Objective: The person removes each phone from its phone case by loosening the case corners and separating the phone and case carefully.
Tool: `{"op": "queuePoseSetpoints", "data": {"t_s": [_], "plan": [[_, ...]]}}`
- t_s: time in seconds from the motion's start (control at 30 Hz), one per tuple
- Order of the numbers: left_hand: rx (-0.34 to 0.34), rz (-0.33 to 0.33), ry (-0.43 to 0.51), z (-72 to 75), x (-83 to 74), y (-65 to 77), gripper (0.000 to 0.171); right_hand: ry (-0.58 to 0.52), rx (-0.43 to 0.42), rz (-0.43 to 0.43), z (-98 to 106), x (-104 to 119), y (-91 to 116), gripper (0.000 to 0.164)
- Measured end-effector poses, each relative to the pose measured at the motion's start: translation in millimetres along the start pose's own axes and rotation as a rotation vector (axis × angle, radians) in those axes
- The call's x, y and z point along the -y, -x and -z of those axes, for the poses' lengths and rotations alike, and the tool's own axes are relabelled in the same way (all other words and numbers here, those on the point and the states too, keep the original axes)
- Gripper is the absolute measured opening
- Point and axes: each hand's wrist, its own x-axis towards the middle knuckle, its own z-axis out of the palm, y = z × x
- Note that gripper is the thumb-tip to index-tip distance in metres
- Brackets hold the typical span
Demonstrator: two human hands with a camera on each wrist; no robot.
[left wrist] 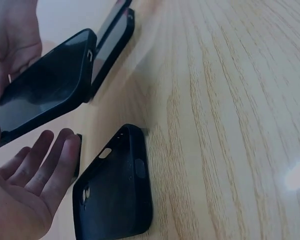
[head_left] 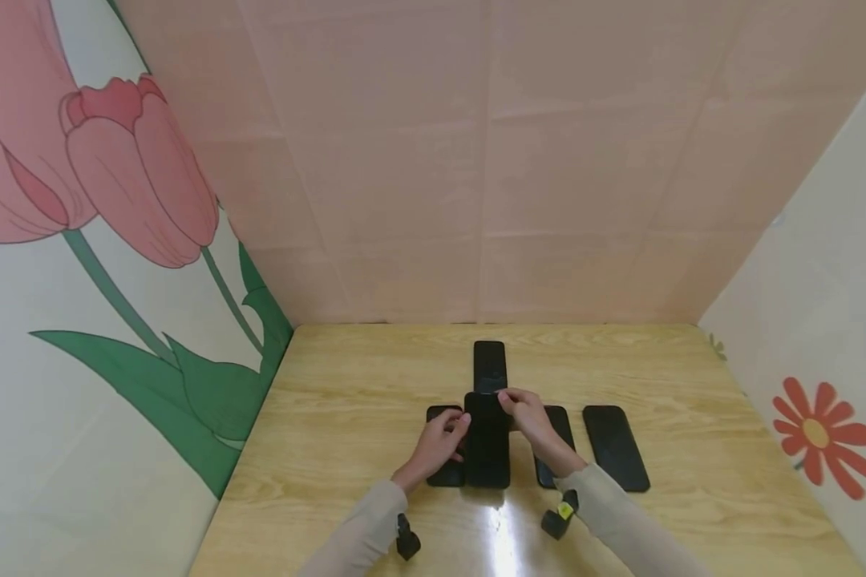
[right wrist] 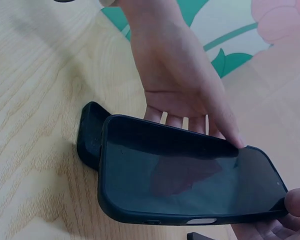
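Observation:
A phone in a black case [head_left: 487, 445] is held tilted above the table, its dark screen facing up. My right hand [head_left: 532, 421] pinches its far right corner, thumb on the front and fingers behind, as the right wrist view shows. My left hand [left wrist: 27, 195] has its thumb at the phone's long edge, its other fingers stretched out beneath. Under the left hand an empty black phone case [left wrist: 112, 200] lies with its hollow side up. Another dark case [right wrist: 92, 132] shows partly behind the held phone in the right wrist view.
Beyond the held phone lies another black phone-shaped thing [head_left: 489, 365]. Two more dark ones lie to the right, one partly under my right arm [head_left: 561, 425], the other farther out [head_left: 616, 447]. A pink wall covering [head_left: 476, 200] stands behind the wooden table [head_left: 361, 369].

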Motion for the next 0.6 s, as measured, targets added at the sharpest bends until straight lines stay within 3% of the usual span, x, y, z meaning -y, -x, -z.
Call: {"op": "queuePoseSetpoints", "data": {"t_s": [0.13,0.33,0.6], "plan": [[0.008,-0.028,-0.018,-0.9,0.5,0.6,0.039,-0.001,0.008,0.000,-0.5,0.6,0.0,0.033],[0.061,-0.103,-0.013,3.7,-20.6,13.5,0.024,-0.008,0.009,0.021,-1.7,1.2,-0.5,0.034],[0.104,-0.145,-0.043,-0.7,2.6,1.7,0.018,-0.057,-0.011,0.026,-6.4,1.2,-3.2,0.033]]}}
